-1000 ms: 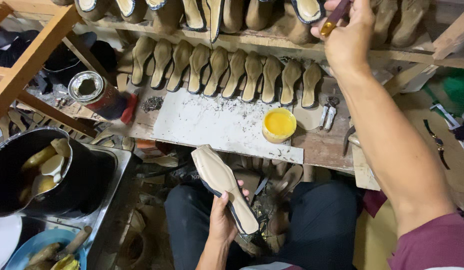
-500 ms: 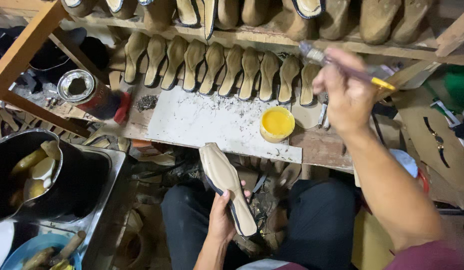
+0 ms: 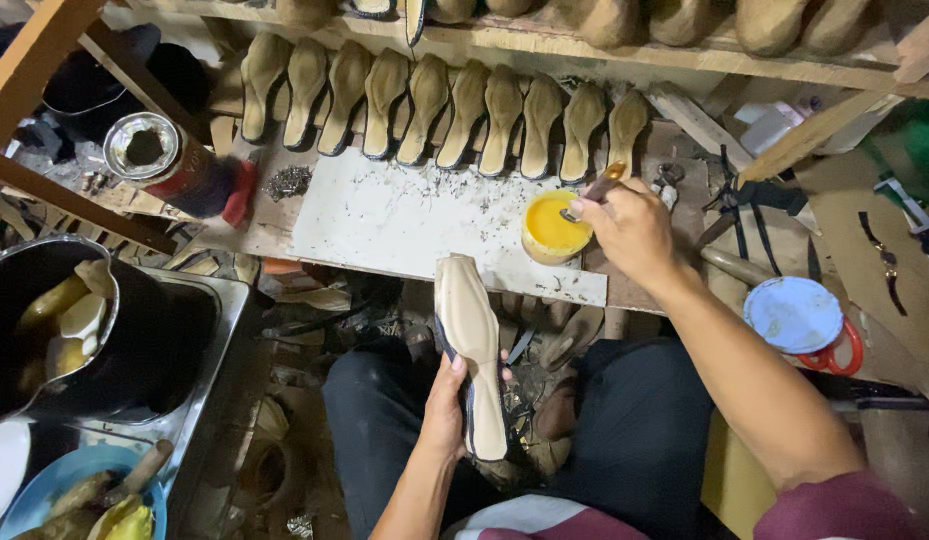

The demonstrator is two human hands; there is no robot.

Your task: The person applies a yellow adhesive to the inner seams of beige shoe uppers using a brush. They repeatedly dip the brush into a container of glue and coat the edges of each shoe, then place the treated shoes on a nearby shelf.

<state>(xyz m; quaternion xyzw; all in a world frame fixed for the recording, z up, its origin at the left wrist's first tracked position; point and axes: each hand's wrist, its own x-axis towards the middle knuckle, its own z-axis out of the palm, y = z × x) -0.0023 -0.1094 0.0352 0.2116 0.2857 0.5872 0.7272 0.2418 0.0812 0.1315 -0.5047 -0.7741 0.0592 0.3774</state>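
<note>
1. Over on the far left sits a big black pot (image 3: 104, 340) with yellow and pale bits of food inside.
2. Behind it, a round shiny tin can (image 3: 144, 150) stands near the wooden frame.
3. Next comes the white flat board (image 3: 404, 220) on the wooden bench (image 3: 644, 290), dotted with dark specks.
4. Behind the board, a row of tan shoe soles (image 3: 434, 105) leans up side by side.
5. Lower down, the left hand (image 3: 446, 405) is wrapped around the long pale tan shoe sole with a dark edge (image 3: 469, 350), held over the lap. Its grip is closed tight on that sole.
6. To the right, the small yellow pot of glue (image 3: 552, 228) rests on the board's edge.
7. The right hand (image 3: 632, 230) pinches a thin brush with an orange handle (image 3: 596, 192), and the tip dips into the yellow pot.
8. Far right lies a round pale blue lid with a red rim (image 3: 799, 318).
</note>
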